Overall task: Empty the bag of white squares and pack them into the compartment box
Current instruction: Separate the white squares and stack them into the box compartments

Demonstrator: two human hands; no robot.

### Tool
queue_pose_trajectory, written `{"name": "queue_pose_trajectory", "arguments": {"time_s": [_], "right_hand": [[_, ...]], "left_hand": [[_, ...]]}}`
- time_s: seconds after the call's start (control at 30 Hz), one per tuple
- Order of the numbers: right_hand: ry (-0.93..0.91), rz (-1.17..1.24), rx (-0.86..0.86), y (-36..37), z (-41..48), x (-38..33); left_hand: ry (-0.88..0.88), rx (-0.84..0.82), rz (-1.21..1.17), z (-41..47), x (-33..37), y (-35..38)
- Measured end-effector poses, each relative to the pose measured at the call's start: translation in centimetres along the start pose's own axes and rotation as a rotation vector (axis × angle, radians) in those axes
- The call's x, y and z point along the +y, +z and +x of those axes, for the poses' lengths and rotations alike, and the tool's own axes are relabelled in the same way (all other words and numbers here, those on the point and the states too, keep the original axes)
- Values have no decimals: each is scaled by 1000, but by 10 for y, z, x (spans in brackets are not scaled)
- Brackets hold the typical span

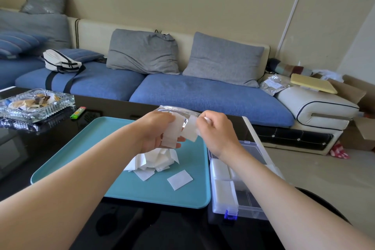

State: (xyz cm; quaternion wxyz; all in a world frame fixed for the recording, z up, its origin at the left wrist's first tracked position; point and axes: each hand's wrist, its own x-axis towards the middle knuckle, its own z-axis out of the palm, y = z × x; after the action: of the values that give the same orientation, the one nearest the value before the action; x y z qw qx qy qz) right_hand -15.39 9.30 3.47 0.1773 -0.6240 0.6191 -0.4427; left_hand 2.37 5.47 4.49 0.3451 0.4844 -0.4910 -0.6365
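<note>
Above the teal tray (85,148) I hold a silver foil bag (178,110) tipped toward me. My left hand (156,132) grips the bag with white squares (170,138) sliding out over its fingers. My right hand (213,128) pinches the bag's other side, with a white square (190,128) against its fingers. A pile of white squares (156,160) lies on the tray under my hands, and one loose square (179,179) lies nearer me. The clear compartment box (239,207) stands open right of the tray, with white squares in its left compartments.
A glass ashtray (36,103) and a green lighter (78,112) sit on the black table at the far left. A blue sofa with grey cushions (203,91) runs behind the table. Cardboard boxes stand at the far right.
</note>
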Motion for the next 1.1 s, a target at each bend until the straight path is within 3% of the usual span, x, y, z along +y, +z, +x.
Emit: {"name": "queue_pose_trajectory", "arguments": {"time_s": [0.13,0.37,0.5,0.6,0.77,1.1], "right_hand": [[-72,-1,-130,8,0,4],[-112,-151,-11,13,1,13],[-125,-225,-76,9,-1,12],[-155,-423,-181,3,-8,3],[-247,-613,-161,8,-12,1],[-238,-580,-176,7,-12,-5]], "left_hand": [[-48,-97,-20,-2,2,7],[-55,-228,105,-2,0,8],[-26,-226,175,-2,-1,8],[-21,-193,99,-1,1,8],[-21,-216,140,-5,0,11],[4,-231,187,4,-7,10]]}}
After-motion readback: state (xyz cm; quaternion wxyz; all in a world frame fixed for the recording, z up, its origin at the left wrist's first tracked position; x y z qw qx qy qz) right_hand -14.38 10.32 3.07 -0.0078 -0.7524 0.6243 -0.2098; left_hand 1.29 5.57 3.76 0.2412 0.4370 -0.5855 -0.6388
